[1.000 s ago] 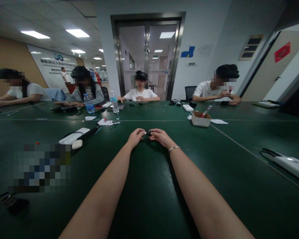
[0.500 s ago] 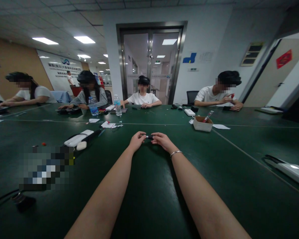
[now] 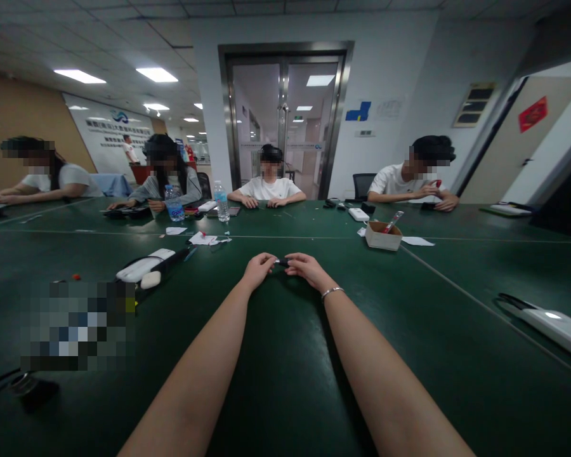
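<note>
Still pinching a small black stick (image 3: 282,262) between left hand (image 3: 258,271) and right hand (image 3: 310,269), little changed, so apparently mid-handling.

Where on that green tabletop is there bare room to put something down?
The glossy green tabletop is bare between the left forearm and right forearm, and rightward to the long white device at far right. Crowded at left: another white device and a rounded white block.

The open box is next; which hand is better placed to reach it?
Probably the right hand: it is nearer the open box than the left hand. Both, though, seem to hold the small dark object.
</note>
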`<state>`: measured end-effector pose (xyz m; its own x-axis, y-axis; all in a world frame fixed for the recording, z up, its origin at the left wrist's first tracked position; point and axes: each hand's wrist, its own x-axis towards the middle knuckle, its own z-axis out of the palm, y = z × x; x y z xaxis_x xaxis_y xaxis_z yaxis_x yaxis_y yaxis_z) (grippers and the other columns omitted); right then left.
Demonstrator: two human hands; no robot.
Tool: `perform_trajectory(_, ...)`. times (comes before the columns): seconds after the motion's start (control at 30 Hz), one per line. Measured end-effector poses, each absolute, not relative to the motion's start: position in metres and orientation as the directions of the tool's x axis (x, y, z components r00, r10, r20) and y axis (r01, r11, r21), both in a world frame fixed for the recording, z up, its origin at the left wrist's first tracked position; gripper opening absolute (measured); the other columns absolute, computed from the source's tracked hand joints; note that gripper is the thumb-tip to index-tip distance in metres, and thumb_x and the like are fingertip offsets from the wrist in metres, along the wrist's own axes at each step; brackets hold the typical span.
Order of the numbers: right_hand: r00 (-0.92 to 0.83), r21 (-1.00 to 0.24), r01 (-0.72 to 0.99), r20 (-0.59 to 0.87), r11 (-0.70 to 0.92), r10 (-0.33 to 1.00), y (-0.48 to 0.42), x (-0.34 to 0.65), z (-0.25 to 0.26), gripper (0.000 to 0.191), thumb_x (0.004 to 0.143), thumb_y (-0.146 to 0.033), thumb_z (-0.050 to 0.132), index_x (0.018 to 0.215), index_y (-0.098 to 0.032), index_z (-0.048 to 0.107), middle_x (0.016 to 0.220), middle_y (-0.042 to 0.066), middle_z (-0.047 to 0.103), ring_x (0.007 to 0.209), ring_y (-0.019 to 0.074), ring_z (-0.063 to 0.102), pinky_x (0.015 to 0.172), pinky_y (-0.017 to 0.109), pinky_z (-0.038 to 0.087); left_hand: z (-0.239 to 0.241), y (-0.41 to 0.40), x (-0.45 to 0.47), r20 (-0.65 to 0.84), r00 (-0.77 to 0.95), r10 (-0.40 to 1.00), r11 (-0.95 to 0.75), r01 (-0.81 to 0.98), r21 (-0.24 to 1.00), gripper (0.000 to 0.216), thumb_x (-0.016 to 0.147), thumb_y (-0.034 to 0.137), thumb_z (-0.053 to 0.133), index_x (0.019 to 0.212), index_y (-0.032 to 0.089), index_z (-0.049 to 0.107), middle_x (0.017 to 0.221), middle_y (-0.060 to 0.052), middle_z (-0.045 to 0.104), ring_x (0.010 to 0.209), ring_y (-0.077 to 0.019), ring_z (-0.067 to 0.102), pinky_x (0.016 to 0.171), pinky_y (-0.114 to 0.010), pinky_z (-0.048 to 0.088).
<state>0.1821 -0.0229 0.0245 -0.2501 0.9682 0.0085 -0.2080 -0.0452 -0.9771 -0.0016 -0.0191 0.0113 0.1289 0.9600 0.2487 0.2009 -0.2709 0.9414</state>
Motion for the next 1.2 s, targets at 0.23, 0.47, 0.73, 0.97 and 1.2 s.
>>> perform_trajectory(0.23,-0.255,-0.980,-0.194,0.015,-0.036,0.967,-0.0224,0.1823,0.0233,0.020,0.078,0.001,0.059,0.095,-0.010,0.062,0.076,0.006,0.067,0.059,0.0116,0.067,0.058,0.019,0.058,0.0128,-0.0196,-0.0015,0.247,0.122,0.961,-0.268,0.206,0.941,0.026,0.077,0.036,0.055,0.087,0.013,0.063,0.067,-0.001,0.057,0.057,-0.0102,0.051,0.050,-0.021,0.039)
perform_trajectory(0.47,-0.257,-0.979,-0.200,0.014,-0.039,0.966,-0.0235,0.1819,0.0241,0.020,0.078,0.002,0.058,0.094,-0.011,0.062,0.077,0.006,0.067,0.062,0.0124,0.067,0.060,0.020,0.059,0.0127,-0.0198,-0.0022,0.260,0.127,0.957,-0.282,0.208,0.937,0.027,0.078,0.039,0.054,0.085,0.014,0.062,0.066,-0.001,0.056,0.057,-0.0100,0.051,0.053,-0.021,0.039)
perform_trajectory(0.73,-0.263,-0.983,-0.181,0.017,-0.032,0.965,-0.0240,0.1816,0.0247,0.023,0.078,0.003,0.058,0.096,-0.010,0.061,0.079,0.006,0.066,0.064,0.0133,0.068,0.063,0.021,0.059,0.0112,-0.0191,-0.0042,0.266,0.108,0.958,-0.286,0.272,0.919,0.033,0.079,0.048,0.052,0.075,0.015,0.059,0.064,-0.001,0.056,0.056,-0.0114,0.052,0.053,-0.023,0.040)
perform_trajectory(0.97,-0.277,-0.984,-0.177,0.025,-0.025,0.960,-0.0238,0.1814,0.0238,0.023,0.079,0.005,0.055,0.096,-0.010,0.060,0.080,0.006,0.065,0.066,0.0135,0.068,0.063,0.020,0.058,0.0070,-0.0158,-0.0063,0.269,0.100,0.958,-0.287,0.327,0.900,0.040,0.079,0.054,0.049,0.073,0.016,0.059,0.063,-0.001,0.059,0.056,-0.0122,0.054,0.053,-0.023,0.040)
perform_trajectory(1.2,-0.311,-0.985,-0.167,0.007,-0.047,0.951,-0.0234,0.1815,0.0236,0.028,0.072,0.003,0.064,0.094,-0.013,0.059,0.086,0.005,0.065,0.072,0.0155,0.068,0.070,0.026,0.058,0.0052,-0.0128,-0.0065,0.262,0.065,0.963,-0.268,0.349,0.898,0.046,0.077,0.060,0.048,0.070,0.016,0.059,0.060,0.000,0.057,0.054,-0.0121,0.052,0.053,-0.023,0.039)
